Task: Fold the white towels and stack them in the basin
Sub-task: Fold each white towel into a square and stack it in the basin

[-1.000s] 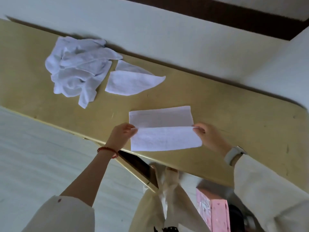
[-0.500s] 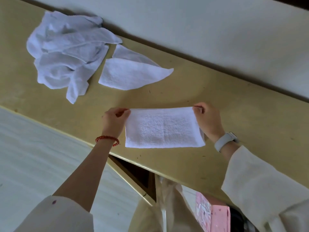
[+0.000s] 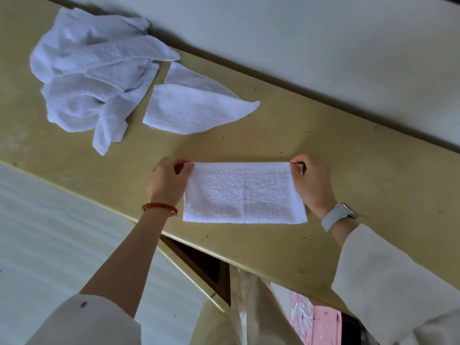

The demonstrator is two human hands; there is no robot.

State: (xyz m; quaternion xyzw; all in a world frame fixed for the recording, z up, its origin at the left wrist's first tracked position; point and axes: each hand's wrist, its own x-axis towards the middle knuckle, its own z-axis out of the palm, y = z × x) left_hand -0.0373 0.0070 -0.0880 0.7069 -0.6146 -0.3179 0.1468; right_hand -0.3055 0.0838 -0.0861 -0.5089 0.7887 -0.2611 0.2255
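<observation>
White terry, the folded towel (image 3: pixel 245 192) lies flat near the table's (image 3: pixel 348 175) front edge; the left hand (image 3: pixel 168 181) and right hand (image 3: pixel 311 185) pinch its far corners. Unfolded towels (image 3: pixel 94 78) sit heaped toward the far left corner.

Pink box (image 3: pixel 315 322) under the table (image 3: pixel 348 170), partly cut off.

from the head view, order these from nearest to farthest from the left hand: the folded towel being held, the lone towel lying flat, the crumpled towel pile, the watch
Measured from the left hand:
1. Folded towel: pinched at its corner by that hand, just to its right.
2. Lone flat towel: farther back on the table.
3. Crumpled pile: far back on the left.
4. Watch: across on the right wrist.
</observation>
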